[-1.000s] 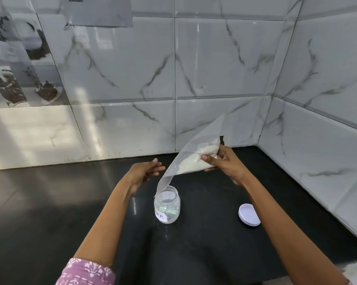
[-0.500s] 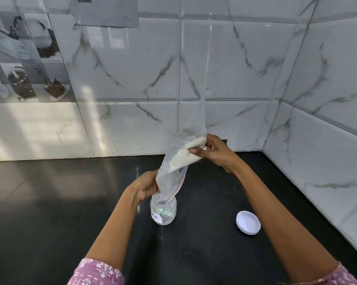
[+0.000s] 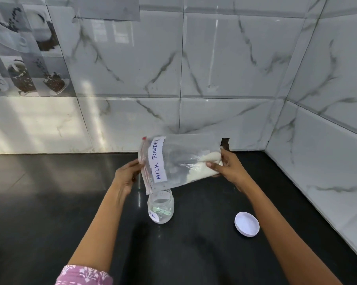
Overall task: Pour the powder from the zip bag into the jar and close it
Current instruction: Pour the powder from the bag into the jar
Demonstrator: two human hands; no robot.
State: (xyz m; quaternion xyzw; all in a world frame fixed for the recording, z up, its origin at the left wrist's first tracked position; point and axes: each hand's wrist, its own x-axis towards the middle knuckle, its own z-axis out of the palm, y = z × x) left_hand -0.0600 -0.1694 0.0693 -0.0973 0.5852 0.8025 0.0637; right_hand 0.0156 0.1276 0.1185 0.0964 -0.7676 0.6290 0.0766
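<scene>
Both arms reach forward. Left hand pinches clear plastic zip bag at its zip end; right hand grips the opposite, powder-filled end.

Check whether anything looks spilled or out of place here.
Nothing spilled. The milk powder sits bunched at the zip bag's closed end by the right hand, away from the jar. The white lid lies off the jar on the counter.
</scene>
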